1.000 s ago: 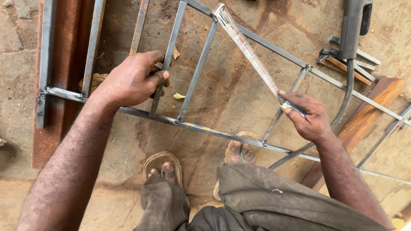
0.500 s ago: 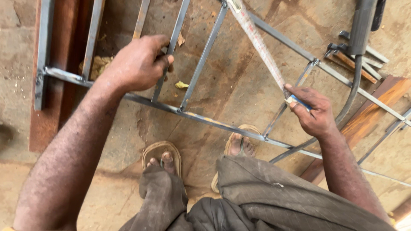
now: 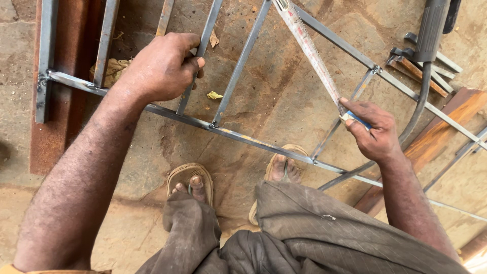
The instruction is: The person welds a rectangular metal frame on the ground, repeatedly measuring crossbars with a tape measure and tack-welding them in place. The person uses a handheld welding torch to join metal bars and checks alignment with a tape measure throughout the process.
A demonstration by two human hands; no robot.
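Note:
A welded frame of thin steel bars lies slanted over the concrete floor. My left hand is closed around one upright bar of that frame near its long lower rail. My right hand pinches the case end of a tape measure, whose worn blade runs up and left across the frame to the top edge of the view. Both my feet in sandals stand just under the lower rail.
A rusty steel beam lies at the left. At the upper right a power tool with a thick cable rests on metal offcuts, beside a wooden plank. A yellow scrap lies under the frame.
The view has shifted slightly, so frame and hands sit a bit higher. My left hand keeps its grip on the bar and my right hand still holds the tape measure stretched.

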